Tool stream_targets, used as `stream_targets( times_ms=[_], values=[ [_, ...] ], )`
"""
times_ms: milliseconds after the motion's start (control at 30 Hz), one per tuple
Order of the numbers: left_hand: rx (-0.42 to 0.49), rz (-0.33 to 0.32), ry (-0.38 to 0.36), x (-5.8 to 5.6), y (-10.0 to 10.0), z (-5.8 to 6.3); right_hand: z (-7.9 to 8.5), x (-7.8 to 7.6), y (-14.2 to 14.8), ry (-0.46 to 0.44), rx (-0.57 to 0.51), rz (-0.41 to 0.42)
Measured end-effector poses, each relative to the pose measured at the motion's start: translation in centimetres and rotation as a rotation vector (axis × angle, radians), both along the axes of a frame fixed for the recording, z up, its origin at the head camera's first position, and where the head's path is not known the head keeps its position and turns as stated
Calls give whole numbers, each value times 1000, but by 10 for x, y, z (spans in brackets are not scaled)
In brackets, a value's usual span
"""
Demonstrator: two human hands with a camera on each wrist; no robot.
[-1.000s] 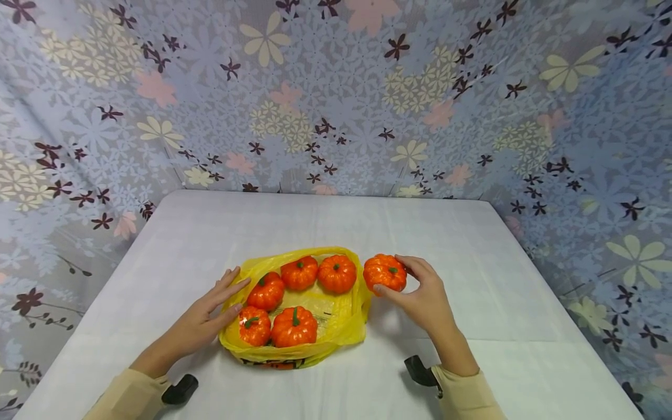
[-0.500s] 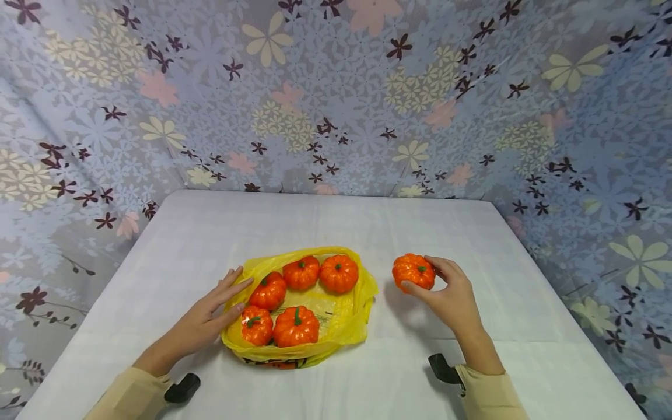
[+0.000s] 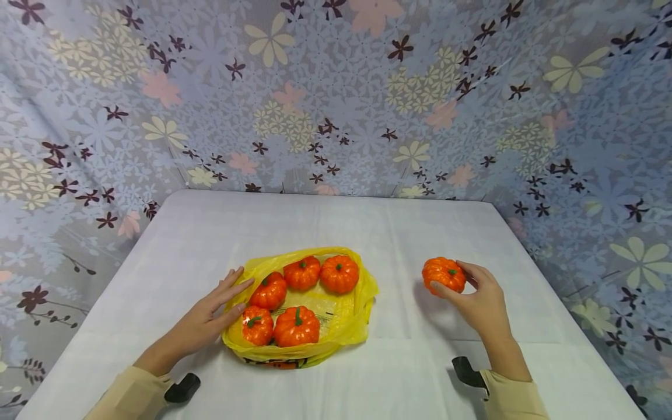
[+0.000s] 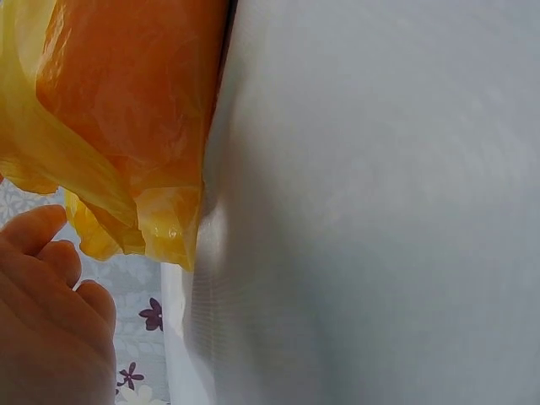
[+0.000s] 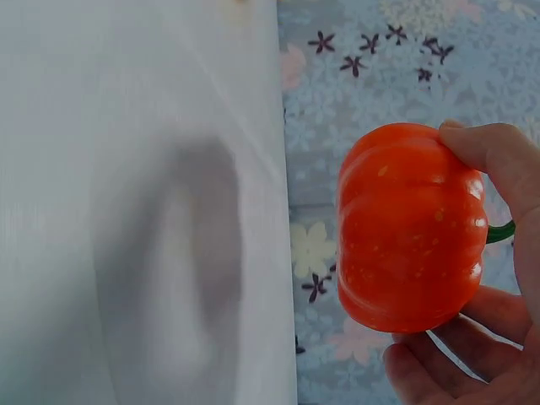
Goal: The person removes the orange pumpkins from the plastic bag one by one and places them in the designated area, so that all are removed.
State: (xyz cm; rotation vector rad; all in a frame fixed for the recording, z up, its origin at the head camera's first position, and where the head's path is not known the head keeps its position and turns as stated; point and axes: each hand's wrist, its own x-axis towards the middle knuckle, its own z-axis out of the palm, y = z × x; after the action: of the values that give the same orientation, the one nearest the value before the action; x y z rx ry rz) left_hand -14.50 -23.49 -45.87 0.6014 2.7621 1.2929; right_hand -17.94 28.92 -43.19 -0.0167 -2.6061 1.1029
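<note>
My right hand (image 3: 480, 297) grips a small orange pumpkin (image 3: 440, 275) with a green stem, thumb on one side and fingers on the other. In the right wrist view the held pumpkin (image 5: 409, 228) hangs above the table, apart from its shadow. To the left lies an opened yellow plastic bag (image 3: 349, 326) with several more pumpkins (image 3: 297, 326) inside. Along the bag's left rim my left hand (image 3: 207, 315) rests with its fingers extended. In the left wrist view that hand (image 4: 51, 304) is beside the yellow bag (image 4: 169, 219), and an orange shape shows through the plastic.
A white cloth (image 3: 336, 224) covers the table. Behind it and at both sides hangs a flowered curtain (image 3: 336, 105). A black wrist device (image 3: 182, 388) shows at the left sleeve, and another black device (image 3: 469, 372) at the right sleeve.
My right hand has carried the pumpkin rightward from beside the bag's right edge. The left hand stays at the bag, and the pumpkins inside have not moved.
</note>
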Motion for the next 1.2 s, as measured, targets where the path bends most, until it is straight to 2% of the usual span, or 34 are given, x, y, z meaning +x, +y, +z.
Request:
stream_targets(
  times_ms=[367, 667, 933, 1200],
  values=[
    [9, -7, -13, 1, 2, 2, 1, 3, 28, -61, 9, -79],
    [-6, 0, -15, 1, 3, 4, -5, 4, 43, -127, -30, -166],
    [-1, 4, -24, 1, 3, 1, -14, 4, 59, -183, 16, -235],
    [4, 9, -27, 0, 3, 1, -20, 1, 74, -259, 16, -286]
  ],
)
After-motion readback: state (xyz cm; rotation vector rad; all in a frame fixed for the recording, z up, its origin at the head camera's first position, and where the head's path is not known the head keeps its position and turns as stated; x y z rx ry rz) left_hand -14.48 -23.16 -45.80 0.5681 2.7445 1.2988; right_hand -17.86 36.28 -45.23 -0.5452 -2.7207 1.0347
